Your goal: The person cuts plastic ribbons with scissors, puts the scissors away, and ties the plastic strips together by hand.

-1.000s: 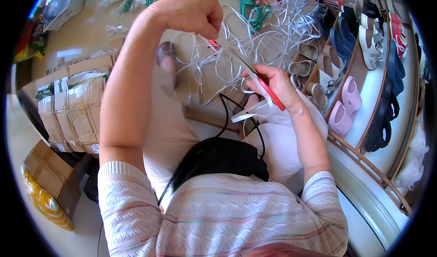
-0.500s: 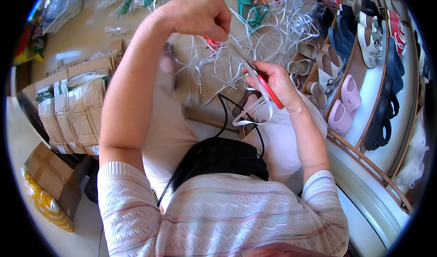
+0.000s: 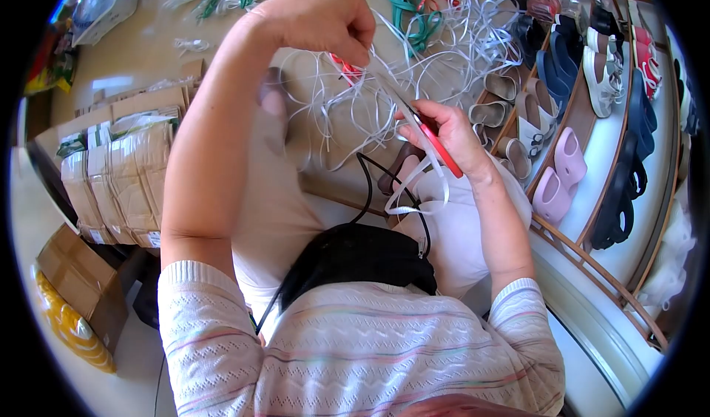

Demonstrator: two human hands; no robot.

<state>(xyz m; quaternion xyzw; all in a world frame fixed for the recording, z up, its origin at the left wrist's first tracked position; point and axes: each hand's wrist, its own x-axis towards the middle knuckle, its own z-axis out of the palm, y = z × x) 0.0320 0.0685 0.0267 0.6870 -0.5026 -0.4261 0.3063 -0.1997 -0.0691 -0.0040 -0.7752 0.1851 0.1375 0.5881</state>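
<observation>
My right hand (image 3: 447, 132) is closed around red-handled scissors (image 3: 441, 151), whose metal blades point up and left. A white strap (image 3: 403, 208) hangs in a loop below this hand, over my right knee. My left hand (image 3: 325, 25) is raised ahead of it, fingers curled in a pinch near the blade tips. The strap seems to run along the blades to those fingertips; its end is hidden there. On the floor beyond lies a tangle of white straps (image 3: 399, 114), with a red piece (image 3: 345, 68) beneath my left fingers.
To the right stands a shoe rack (image 3: 584, 132) with sandals, clogs and sneakers. Green strips (image 3: 416, 18) lie at the far side. Flattened cardboard (image 3: 122, 177), a cardboard box (image 3: 81, 276) and a yellow patterned item (image 3: 70, 321) are on the left. A black cord (image 3: 367, 188) crosses my lap.
The white strap's loop below my right hand has shifted slightly right and down. Both hands and the scissors stay almost where they were.
</observation>
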